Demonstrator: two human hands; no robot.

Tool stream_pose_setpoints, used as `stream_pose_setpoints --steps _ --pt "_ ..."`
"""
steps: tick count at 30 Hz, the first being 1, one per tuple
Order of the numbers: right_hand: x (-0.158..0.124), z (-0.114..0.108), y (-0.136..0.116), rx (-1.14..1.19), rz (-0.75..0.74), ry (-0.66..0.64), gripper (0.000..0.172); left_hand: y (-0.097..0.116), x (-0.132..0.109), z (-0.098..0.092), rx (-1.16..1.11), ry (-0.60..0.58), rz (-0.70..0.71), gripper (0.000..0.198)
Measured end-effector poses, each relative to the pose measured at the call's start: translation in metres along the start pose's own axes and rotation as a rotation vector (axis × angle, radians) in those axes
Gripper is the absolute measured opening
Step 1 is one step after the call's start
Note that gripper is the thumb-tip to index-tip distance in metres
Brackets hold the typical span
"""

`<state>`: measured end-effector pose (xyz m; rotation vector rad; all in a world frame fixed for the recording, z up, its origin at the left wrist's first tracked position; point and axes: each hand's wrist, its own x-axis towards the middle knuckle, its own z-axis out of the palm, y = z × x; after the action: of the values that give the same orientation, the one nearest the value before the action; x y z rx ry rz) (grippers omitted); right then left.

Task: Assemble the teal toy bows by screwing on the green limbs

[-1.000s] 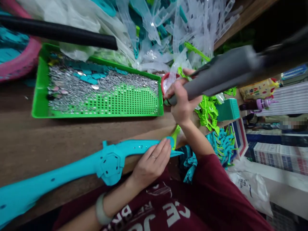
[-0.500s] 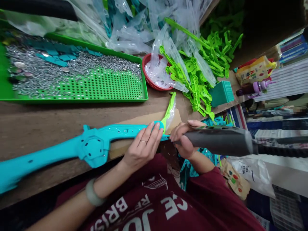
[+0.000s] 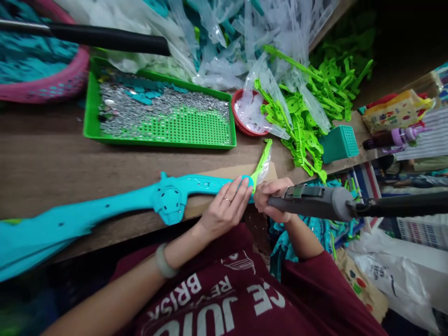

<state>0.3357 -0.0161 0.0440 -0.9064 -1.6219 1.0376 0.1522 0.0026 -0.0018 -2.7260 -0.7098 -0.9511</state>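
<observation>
A long turquoise plastic piece [image 3: 147, 198] with a hexagonal hub lies along the near edge of the wooden table [image 3: 45, 154]. My left hand [image 3: 226, 210] presses its fingers flat on the piece's right end. My right hand [image 3: 275, 199] grips a grey electric screwdriver [image 3: 315, 203], held level with its tip at that same end, beside my left fingers. A lime green plastic arm [image 3: 262, 161] in clear wrap lies just beyond the turquoise tip.
A green perforated tray [image 3: 196, 133] holds a heap of small silver screws [image 3: 140, 109]. A red bowl [image 3: 245, 128], a pile of lime green parts [image 3: 308, 107], clear bagged parts [image 3: 224, 42], a pink basket [image 3: 49, 79] and a black bar [image 3: 108, 39] surround it. A teal box [image 3: 338, 144] sits right.
My right hand brought the screwdriver down from near the red bowl to the turquoise piece's right end. My left hand stayed pressed on the piece. The view shifted.
</observation>
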Motion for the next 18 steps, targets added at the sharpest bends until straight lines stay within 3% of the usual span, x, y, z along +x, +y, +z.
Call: stream_pose_setpoints --steps 4,6,11,14,18 --pt "0.045 0.002 -0.022 0.135 -0.15 -0.01 0.034 0.005 0.001 0.003 -0.032 -0.01 -0.027 0.039" --pt "0.086 0.009 -0.02 0.12 -0.199 0.088 0.03 0.011 0.005 0.009 -0.035 0.002 -0.051 0.041" --pt "0.202 0.048 0.033 -0.026 -0.136 0.461 0.043 0.021 0.014 0.01 -0.095 -0.012 -0.124 0.042" --pt "0.243 0.069 0.068 -0.088 -0.102 0.482 0.047 0.01 -0.001 -0.016 -0.244 -0.004 -0.057 0.04" --pt "0.253 0.079 0.09 -0.052 -0.066 0.416 0.049 -0.021 -0.05 -0.072 -0.433 0.072 0.02 0.038"
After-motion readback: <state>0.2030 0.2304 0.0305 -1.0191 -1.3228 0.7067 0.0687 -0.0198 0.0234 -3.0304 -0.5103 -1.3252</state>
